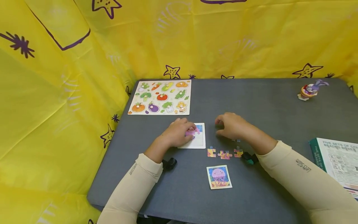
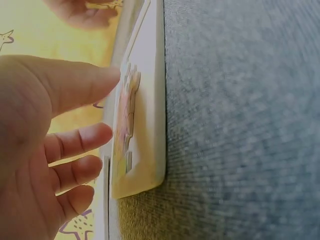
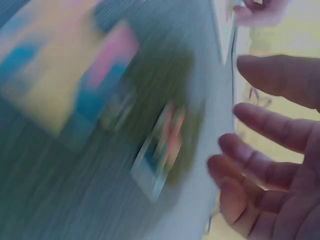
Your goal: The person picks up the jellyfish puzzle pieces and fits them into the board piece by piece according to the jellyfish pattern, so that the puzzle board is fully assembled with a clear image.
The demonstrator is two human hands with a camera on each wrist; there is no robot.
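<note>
My left hand [image 1: 177, 133] is over a white puzzle tray [image 1: 202, 144], with its thumb and fingers spread loosely. In the left wrist view its thumb tip reaches the edge of joined pink puzzle pieces [image 2: 129, 102]; whether they touch is not clear. My right hand [image 1: 231, 126] hovers right of the tray, fingers loosely bent and nothing between them. Below it lie loose jigsaw pieces [image 1: 225, 155] in a row, pink, yellow and blue, and others are partly hidden by the hand. In the right wrist view a piece [image 3: 159, 152] looks blurred. Nearer me lies a jellyfish picture card [image 1: 219, 176].
A vegetable peg board [image 1: 159, 97] lies at the back left of the grey table [image 1: 251, 96]. A purple-eared rabbit figurine [image 1: 309, 90] stands at the back right. A green-and-white box [image 1: 338, 161] sits at the right edge. Yellow cloth [image 1: 212, 40] hangs behind the table.
</note>
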